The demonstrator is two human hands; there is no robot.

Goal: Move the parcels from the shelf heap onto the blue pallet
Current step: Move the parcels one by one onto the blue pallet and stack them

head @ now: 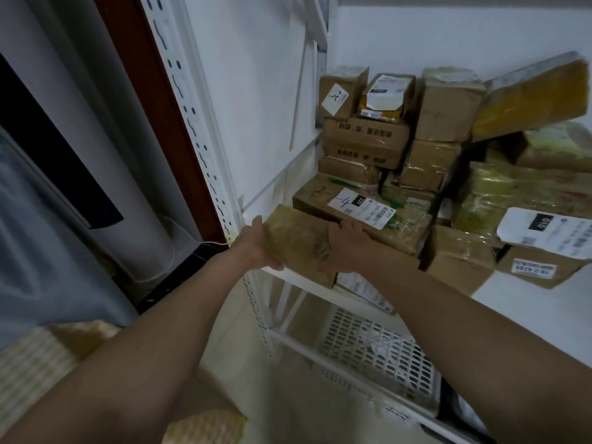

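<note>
A white shelf (304, 283) carried a heap of parcels (416, 155) stacked toward the far right. At its near left edge sat a brown parcel (298, 241), gripped by the left hand (256, 248) and right hand (344, 245) on opposite sides.

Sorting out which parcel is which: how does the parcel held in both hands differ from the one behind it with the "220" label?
The held parcel shows no label; the 220-label parcel bears a white shipping label with a barcode. The held parcel juts over the shelf edge, gripped by the left hand and right hand; the labelled one lies in the heap, with boxes stacked behind it. Both are brown, taped cartons.
</note>
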